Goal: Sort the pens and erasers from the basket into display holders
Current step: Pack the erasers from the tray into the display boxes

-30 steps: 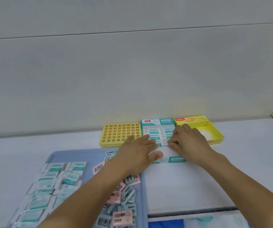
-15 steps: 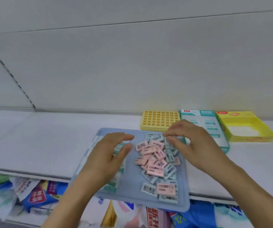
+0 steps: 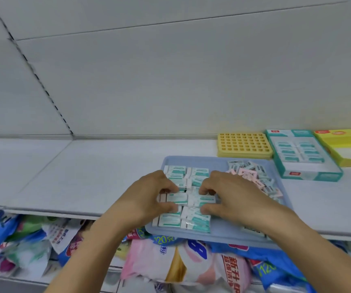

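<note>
A blue tray (image 3: 193, 160) sits at the shelf's front edge. Its left half carries several white-and-teal wrapped erasers (image 3: 197, 173); its right half has a heap of small pink and pale blue erasers (image 3: 252, 175). My left hand (image 3: 149, 195) pinches one white-and-teal eraser (image 3: 176, 197) between thumb and fingers. Beside it, my right hand (image 3: 231, 197) pinches the neighbouring white-and-teal eraser (image 3: 204, 200). Behind the tray, a teal display box (image 3: 309, 175) holds rows of the same erasers.
A yellow grid holder (image 3: 244, 144) with empty holes stands behind the tray. A yellow display box (image 3: 343, 142) sits at the far right. The white shelf (image 3: 75, 172) stretches left. Bagged goods (image 3: 187, 263) fill the shelf below.
My hands left the teal display box and came back over the tray's left half. They now pinch two white-and-teal erasers. The view has swung left and down.
</note>
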Tool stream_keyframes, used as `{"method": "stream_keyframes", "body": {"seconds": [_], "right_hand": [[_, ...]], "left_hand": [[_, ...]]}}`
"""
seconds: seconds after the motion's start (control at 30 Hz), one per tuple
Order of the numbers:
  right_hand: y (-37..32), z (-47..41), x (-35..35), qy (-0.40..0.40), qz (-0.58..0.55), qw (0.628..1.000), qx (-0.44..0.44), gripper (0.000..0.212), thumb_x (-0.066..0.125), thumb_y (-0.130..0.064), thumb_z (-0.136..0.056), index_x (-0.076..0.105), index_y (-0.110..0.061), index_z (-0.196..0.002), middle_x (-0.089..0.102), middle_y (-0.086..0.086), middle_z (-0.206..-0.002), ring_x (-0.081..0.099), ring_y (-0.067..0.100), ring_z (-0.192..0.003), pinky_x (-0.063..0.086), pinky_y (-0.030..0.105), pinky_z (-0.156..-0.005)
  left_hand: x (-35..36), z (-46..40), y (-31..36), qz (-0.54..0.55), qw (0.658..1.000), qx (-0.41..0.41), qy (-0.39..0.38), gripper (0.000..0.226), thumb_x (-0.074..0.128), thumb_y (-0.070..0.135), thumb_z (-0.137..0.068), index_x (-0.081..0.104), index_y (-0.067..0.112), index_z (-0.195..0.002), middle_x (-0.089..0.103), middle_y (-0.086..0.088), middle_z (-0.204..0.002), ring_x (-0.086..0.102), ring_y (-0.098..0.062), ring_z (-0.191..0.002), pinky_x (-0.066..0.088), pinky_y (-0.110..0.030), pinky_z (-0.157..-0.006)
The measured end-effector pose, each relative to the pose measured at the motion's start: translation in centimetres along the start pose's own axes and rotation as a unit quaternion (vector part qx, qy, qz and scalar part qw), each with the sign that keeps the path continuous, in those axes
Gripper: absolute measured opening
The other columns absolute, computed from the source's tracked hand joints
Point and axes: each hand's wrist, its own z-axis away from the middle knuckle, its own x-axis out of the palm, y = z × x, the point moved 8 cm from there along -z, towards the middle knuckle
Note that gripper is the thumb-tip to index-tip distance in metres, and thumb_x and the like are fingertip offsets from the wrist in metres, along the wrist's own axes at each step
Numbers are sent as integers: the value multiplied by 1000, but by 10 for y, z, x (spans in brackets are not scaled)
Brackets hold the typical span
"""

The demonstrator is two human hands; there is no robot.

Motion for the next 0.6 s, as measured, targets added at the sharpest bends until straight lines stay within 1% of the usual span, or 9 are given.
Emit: {"method": "stream_keyframes", "body": {"seconds": [0.07, 0.17, 0.23, 0.3, 0.4, 0.5, 0.57, 0.6], "right_hand": [[-1, 0, 1, -7, -8, 1000, 6, 35, 62, -48, -87, 57, -30, -117, 53, -10, -113, 52, 11, -98, 47, 33, -85], [-3, 1, -2, 4, -8, 1000, 4, 31, 61, -46, -87, 59, -29, -113, 54, -11, -108, 54, 11, -93, 49, 34, -82], [0, 4, -10, 30, -16, 999, 3, 29, 62, -48, -85, 60, -32, -110, 54, -15, -103, 53, 8, -88, 49, 33, -79], [10, 9, -22, 60, -48, 997, 16, 28, 64, -50, -83, 62, -35, -106, 56, -16, -98, 52, 3, -84, 48, 30, -76], [40, 20, -43, 104, -115, 987, 48, 22, 70, -46, -79, 66, -34, -97, 60, -18, -90, 54, 0, -78, 47, 27, -72], [79, 36, -68, 164, -192, 965, 68, 13, 77, -33, -77, 67, -33, -84, 64, -14, -81, 57, 3, -72, 45, 16, -62], [112, 46, -84, 201, -211, 953, 86, 17, 79, -26, -76, 65, -35, -76, 65, -12, -74, 56, 1, -67, 44, 14, -60], [129, 50, -91, 216, -210, 949, 96, 18, 79, -23, -75, 65, -34, -74, 65, -10, -72, 55, 1, -63, 43, 15, -59]], "left_hand": [[2, -3, 0, -7, 1000, 0, -14, 38, 78, 36, -79, 67, 30, -115, 56, 15, -106, 52, 1, -94, 38, -9, -77], [0, -6, 1, -25, 1000, -6, -10, 35, 78, 38, -77, 68, 29, -110, 58, 15, -103, 55, -1, -92, 44, -16, -81], [-6, -7, 4, -33, 999, -8, 11, 31, 79, 39, -74, 69, 32, -103, 59, 18, -96, 57, 0, -88, 48, -22, -83], [-14, -11, 12, -1, 999, -4, 44, 26, 80, 38, -71, 70, 34, -95, 61, 20, -90, 58, 1, -86, 50, -26, -82], [-22, -23, 35, 64, 994, 17, 82, 19, 81, 33, -72, 70, 34, -87, 66, 19, -84, 58, 3, -81, 48, -21, -74], [-25, -40, 62, 150, 982, 33, 112, 15, 81, 28, -73, 72, 33, -83, 67, 19, -76, 59, 4, -75, 39, -7, -61], [-21, -52, 82, 199, 972, 46, 115, 12, 81, 26, -74, 74, 28, -83, 68, 17, -75, 59, 4, -71, 39, -5, -58], [-18, -58, 93, 211, 970, 55, 109, 12, 81, 24, -75, 75, 26, -84, 69, 16, -74, 58, 4, -69, 39, -6, -57]]}}
